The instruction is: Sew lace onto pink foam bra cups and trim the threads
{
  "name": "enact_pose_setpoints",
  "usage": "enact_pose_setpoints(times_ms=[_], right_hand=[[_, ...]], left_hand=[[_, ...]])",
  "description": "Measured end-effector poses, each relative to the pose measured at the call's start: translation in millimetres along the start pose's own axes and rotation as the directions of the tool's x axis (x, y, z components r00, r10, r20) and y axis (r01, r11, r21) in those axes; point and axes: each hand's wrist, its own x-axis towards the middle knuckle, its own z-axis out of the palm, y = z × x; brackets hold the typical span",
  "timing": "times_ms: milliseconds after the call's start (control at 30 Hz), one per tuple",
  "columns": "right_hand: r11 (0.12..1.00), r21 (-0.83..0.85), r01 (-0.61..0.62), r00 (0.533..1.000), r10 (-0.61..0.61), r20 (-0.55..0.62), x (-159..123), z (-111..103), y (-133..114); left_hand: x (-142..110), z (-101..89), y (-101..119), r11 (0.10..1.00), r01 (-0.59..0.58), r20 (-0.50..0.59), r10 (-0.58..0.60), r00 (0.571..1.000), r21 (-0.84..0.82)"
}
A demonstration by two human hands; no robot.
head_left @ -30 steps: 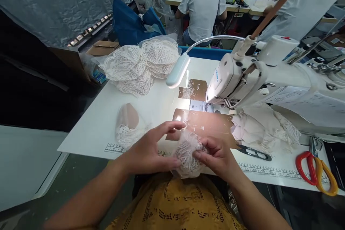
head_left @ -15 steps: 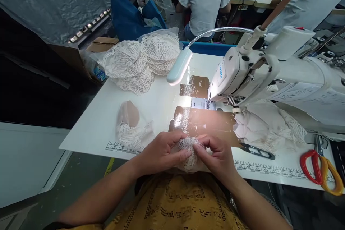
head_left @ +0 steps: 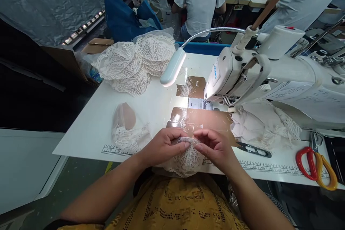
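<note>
A piece of white lace fabric [head_left: 185, 161] hangs over the table's front edge, close to my body. My left hand [head_left: 168, 146] pinches its upper edge between thumb and fingers. On the other side of the same edge, my right hand [head_left: 214, 147] grips it with thumb and forefinger. The lace bulges in a rounded shape below my fingertips. Just beyond my hands lies a brown taped patch [head_left: 207, 120] on the table, in front of the sewing machine [head_left: 231, 72]. The machine's needle area is lit.
Stacked lace pieces [head_left: 129, 64] lie at the back left, and a beige cup with lace [head_left: 126, 115] nearer. Pale fabric [head_left: 264, 122], a black thread snipper [head_left: 254, 150] and red-and-orange scissors [head_left: 314, 165] are at right. A lamp [head_left: 174, 67] overhangs the table. A person [head_left: 201, 3] sits beyond.
The lace now hangs lower and more spread out beneath my fingers. My right hand has shifted slightly, its fingers a little higher. The whole view has moved slightly.
</note>
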Motion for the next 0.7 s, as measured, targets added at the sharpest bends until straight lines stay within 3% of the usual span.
enact_pose_setpoints(times_ms=[133, 333, 400, 500, 600, 633, 700], right_hand=[[0.994, -0.109, -0.008, 1.000, 0.009, 0.003, 0.0, -2.4, -8.4], [0.998, -0.041, -0.045, 0.999, 0.045, 0.007, 0.0, -6.4, -13.6], [0.997, 0.021, -0.072, 0.997, 0.072, 0.009, 2.8, -7.5, -11.3], [0.992, 0.069, -0.107, 0.994, 0.107, 0.005, 6.2, -14.0, -6.2], [0.988, 0.086, -0.129, 0.989, 0.134, -0.056, 4.7, -30.6, -2.1], [0.988, 0.077, -0.131, 0.986, 0.138, -0.094, 3.3, -37.5, -1.4], [0.993, 0.011, -0.119, 0.979, 0.119, -0.167, 0.6, -50.6, -1.8]], left_hand=[[2.3, -0.2, 4.7, 0.999, -0.032, 0.032, 0.032, 0.999, 0.014], [9.3, 6.7, 2.1, 0.989, -0.049, 0.056, 0.057, 0.997, -0.138], [13.7, 13.5, -4.5, 0.966, 0.005, 0.040, 0.006, 0.999, -0.259], [17.6, 13.2, -10.5, 0.869, 0.144, 0.005, -0.160, 0.987, -0.473], [15.9, -11.8, -1.9, 0.889, 0.114, -0.200, -0.222, 0.954, -0.444], [15.4, -23.6, 4.2, 0.940, 0.063, -0.325, -0.179, 0.929, -0.336], [18.5, -43.6, 17.3, 1.000, -0.001, -0.565, 0.010, 0.825, 0.016]])
